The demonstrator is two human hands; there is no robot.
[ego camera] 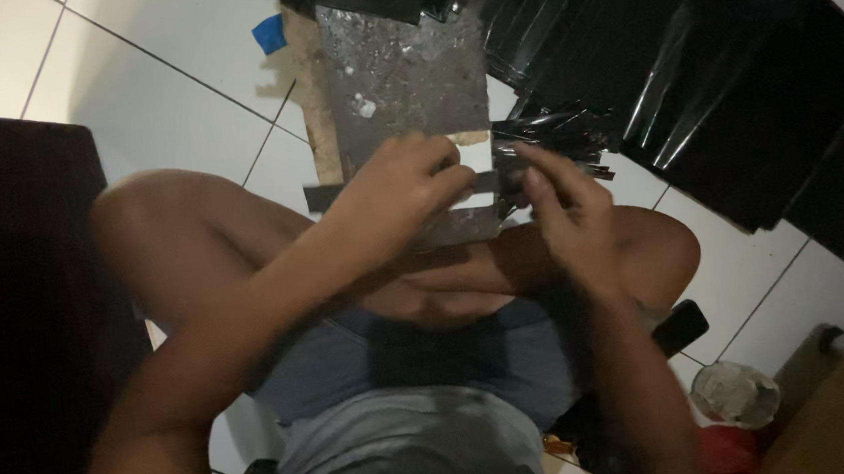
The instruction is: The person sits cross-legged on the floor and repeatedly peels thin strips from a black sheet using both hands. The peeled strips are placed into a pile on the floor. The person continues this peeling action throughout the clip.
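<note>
**Both hands at a dark strip across a worn board**

The floor (pixel 181 105) is pale, glossy tile with thin dark joints, dimly lit. Black shiny sheets (pixel 690 75) spread over its upper right, well apart from a dark block (pixel 15 299) at the left edge. A grey, scuffed board (pixel 399 68) runs lengthwise away from the seated person, its near end above the crossed legs.

A narrow dark strip (pixel 324 197) lies across that board near its close end, long axis left to right, one end jutting past the board's left edge.

The left hand (pixel 394 194) curls over the strip, fingers pressed closed on it. The right hand (pixel 560 201) pinches something dark at the strip's right end; what exactly it grips I cannot tell.

A small blue scrap (pixel 269 33) lies just left of the board's far end.
</note>
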